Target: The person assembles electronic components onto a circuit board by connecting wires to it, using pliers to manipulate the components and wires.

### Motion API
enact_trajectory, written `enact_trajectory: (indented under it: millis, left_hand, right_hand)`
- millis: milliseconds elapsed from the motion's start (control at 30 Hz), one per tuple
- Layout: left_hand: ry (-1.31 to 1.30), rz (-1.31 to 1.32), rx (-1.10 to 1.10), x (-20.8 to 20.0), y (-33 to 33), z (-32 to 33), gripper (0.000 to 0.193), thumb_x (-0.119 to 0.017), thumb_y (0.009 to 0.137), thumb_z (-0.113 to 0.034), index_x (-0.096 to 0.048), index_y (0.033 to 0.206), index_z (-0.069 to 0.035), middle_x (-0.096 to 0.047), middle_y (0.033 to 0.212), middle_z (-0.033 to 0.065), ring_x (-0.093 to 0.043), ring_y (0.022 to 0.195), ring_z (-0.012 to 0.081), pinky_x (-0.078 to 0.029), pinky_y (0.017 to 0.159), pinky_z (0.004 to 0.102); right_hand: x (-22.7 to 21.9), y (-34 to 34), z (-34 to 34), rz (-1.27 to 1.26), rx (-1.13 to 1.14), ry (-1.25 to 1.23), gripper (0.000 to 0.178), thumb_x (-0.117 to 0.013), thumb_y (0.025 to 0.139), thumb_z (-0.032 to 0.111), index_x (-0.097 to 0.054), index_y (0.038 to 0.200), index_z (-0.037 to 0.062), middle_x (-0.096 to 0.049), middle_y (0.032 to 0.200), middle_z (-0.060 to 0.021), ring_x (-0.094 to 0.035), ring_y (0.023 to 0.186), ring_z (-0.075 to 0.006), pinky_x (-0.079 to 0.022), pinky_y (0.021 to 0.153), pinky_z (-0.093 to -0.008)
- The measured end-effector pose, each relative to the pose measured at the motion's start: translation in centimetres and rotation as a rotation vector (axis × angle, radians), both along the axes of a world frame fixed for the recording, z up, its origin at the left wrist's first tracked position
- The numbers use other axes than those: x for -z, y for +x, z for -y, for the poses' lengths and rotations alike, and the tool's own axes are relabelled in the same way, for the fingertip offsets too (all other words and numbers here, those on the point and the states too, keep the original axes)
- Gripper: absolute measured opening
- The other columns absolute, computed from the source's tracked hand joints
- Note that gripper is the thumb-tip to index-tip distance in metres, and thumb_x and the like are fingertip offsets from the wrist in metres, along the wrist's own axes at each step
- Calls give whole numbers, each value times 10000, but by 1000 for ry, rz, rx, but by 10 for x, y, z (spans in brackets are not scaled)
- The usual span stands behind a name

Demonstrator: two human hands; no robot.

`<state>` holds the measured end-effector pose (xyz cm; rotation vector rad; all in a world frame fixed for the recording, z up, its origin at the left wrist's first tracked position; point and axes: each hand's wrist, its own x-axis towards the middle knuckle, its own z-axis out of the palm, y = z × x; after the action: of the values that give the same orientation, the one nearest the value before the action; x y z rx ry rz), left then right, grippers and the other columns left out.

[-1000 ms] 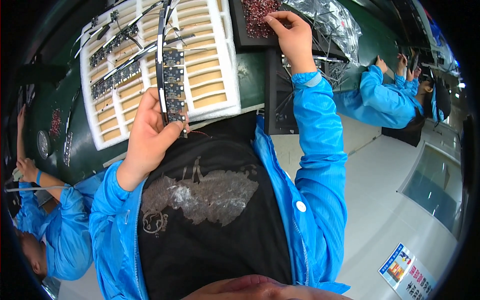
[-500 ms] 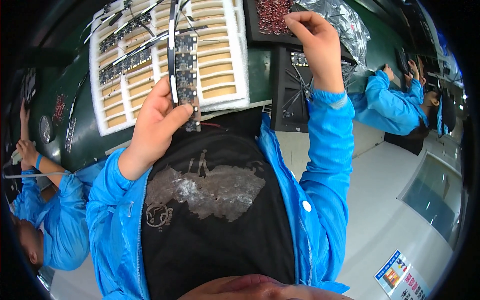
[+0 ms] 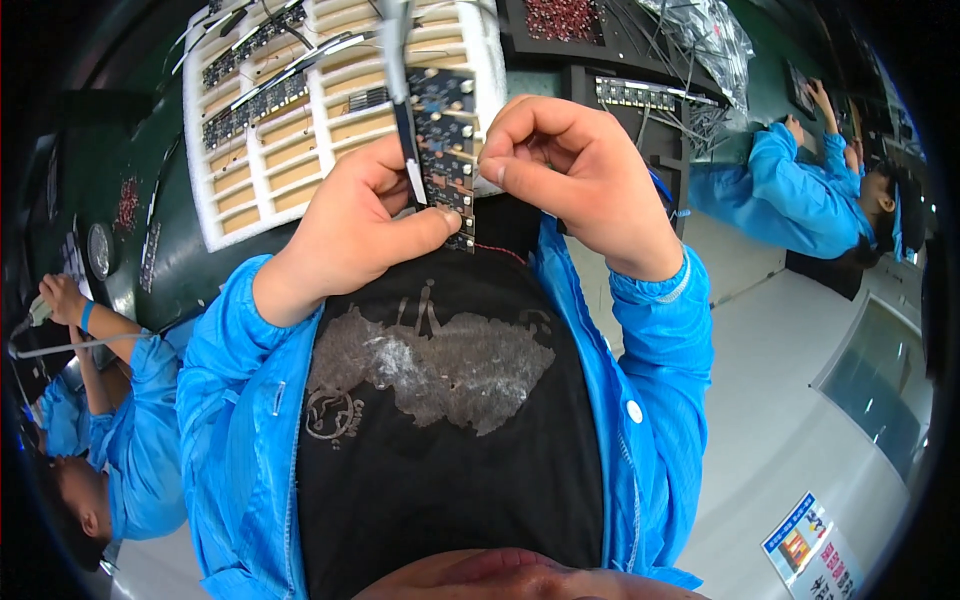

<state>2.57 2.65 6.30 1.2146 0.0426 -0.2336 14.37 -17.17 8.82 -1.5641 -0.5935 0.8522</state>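
My left hand [image 3: 345, 225] grips a narrow black circuit board [image 3: 445, 130] near its lower end, thumb on its face. Small white parts line the board's right edge, and a dark strip with white marks [image 3: 402, 110] runs along its left side. At the board's right edge, my right hand [image 3: 590, 185] is closed in a pinch. Whatever sits between its fingertips is too small to make out. A thin red wire [image 3: 503, 250] shows beside the board's lower end.
A white foam tray [image 3: 207, 200] with slots holds several boards. Small red parts [image 3: 562, 20] fill a black tray at the far right. Nearer, another black tray [image 3: 665, 145] holds a board and cables. A clear plastic bag [image 3: 720, 50] lies beyond. Co-workers [image 3: 815, 190] sit on both sides.
My right hand has come from the tray of red parts down to the board's right edge. The left hand has shifted the board a little to the right.
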Motion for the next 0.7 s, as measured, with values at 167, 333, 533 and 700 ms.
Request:
enact_trajectory:
  millis: [167,333,533,700]
  left_hand:
    - [41,27,-56,2,-1,4,128,-670,826,-11,-563,891,-37,-547,1066,58,-526,983,144,-438,882,309]
    - [35,53,-6,11,-10,-4,390,-708,856,40,-599,1230,20,-666,1113,33,-633,1065,118,-507,982,314]
    - [24,-99,14,3,-11,0,166,-723,769,-24,-591,867,-43,-607,941,71,-560,919,169,-434,856,318]
    - [-95,-66,93,13,-8,-2,184,-757,754,-11,-602,849,-42,-616,909,75,-561,868,161,-436,796,307]
  right_hand:
    - [-3,-10,-2,15,-4,67,70,-725,899,54,-717,954,10,-668,831,40,-528,735,-2,-432,628,-180]
    - [-3,-12,-3,9,-81,3,53,-698,925,-11,-672,971,-13,-632,932,16,-542,822,-27,-449,741,-196]
    - [17,-23,-3,59,14,100,77,-726,905,74,-733,953,14,-675,825,33,-533,734,-22,-450,635,-203]
    - [24,-33,4,-126,129,180,104,-731,921,83,-729,992,8,-687,845,21,-572,753,-21,-460,649,-192]
